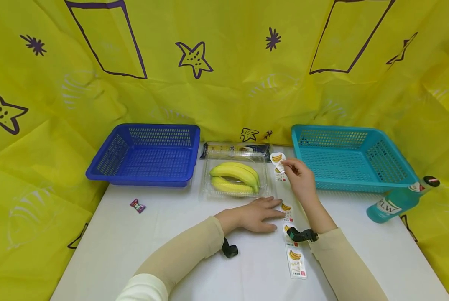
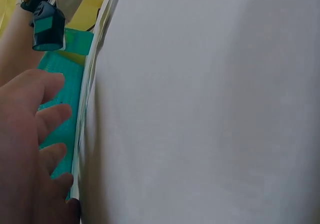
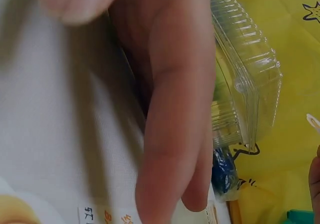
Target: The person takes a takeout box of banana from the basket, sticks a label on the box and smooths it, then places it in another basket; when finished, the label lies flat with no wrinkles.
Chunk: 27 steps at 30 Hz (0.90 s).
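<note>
My right hand [image 1: 301,177] pinches a white banana sticker [image 1: 277,157] by its lower edge, above the far end of the sticker strip [image 1: 297,263]. Palm down, my left hand [image 1: 258,214] rests with spread fingers, their tips at the strip's near labels. Beyond the hands sits a clear plastic clamshell box [image 1: 267,179] with yellow bananas [image 1: 235,171] in it. In the right wrist view large fingers [image 3: 175,109] cover much of the scene, with the clamshell box behind them. The left wrist view has my left fingers [image 2: 52,119] extended at the left side.
A blue basket [image 1: 153,182] stands at the back left and a teal basket [image 1: 341,186] at the back right. A long snack packet [image 1: 235,149] lies behind the box. A wrapped candy [image 1: 137,205] lies left, and a teal bottle [image 1: 391,205] leans at the right.
</note>
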Available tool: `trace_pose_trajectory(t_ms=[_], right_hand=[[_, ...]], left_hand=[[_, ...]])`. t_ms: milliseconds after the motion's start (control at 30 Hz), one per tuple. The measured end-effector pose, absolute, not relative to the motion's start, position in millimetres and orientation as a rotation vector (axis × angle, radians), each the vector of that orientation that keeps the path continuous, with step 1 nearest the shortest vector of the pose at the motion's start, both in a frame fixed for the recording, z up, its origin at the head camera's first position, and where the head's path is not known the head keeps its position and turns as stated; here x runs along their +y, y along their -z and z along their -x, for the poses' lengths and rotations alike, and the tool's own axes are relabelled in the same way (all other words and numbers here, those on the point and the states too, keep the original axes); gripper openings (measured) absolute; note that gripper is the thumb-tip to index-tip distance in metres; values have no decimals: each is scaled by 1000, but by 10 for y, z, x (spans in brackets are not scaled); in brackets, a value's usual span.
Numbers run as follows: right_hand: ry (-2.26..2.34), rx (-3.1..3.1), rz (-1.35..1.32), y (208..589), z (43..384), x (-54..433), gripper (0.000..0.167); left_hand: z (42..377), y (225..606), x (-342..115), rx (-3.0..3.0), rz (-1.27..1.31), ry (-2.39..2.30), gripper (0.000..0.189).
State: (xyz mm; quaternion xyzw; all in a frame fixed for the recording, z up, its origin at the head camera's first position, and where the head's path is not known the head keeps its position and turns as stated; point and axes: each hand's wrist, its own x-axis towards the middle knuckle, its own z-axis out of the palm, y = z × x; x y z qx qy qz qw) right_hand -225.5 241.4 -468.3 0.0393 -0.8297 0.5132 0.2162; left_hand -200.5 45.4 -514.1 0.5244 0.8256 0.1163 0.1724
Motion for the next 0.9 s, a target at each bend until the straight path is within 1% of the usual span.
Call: trace_pose_trajectory(t_ms=[100,267,433,533,633,733,900], right_hand=[[-1453,-2288,-137,4659,2246,2413,20],[-1446,-2330,-175,4458,2117,2327,27],[-1478,-2343,-184,4339,2050,2280,30],[-1507,-2343,-169,4326,2053,2279,31],[-1528,-2345,-144,4338,2071,2289,32],[-1572,-2322,-144,4351,2081,2297,33],[-1648,-2265,-173,4381,2095,2313,35]], left_hand=[[1967,5104,438,2309,-1508,-359,52],[1895,4919,322,2208,-1550,-529,44],[1903,4704,49,2271,-1572,-791,37],[1979,4623,-144,2408,-1519,-992,32],[2082,4572,-339,2562,-1376,-1199,30],[2186,4546,-522,2683,-1165,-1366,29],[2297,4543,-738,2782,-821,-1489,35]])
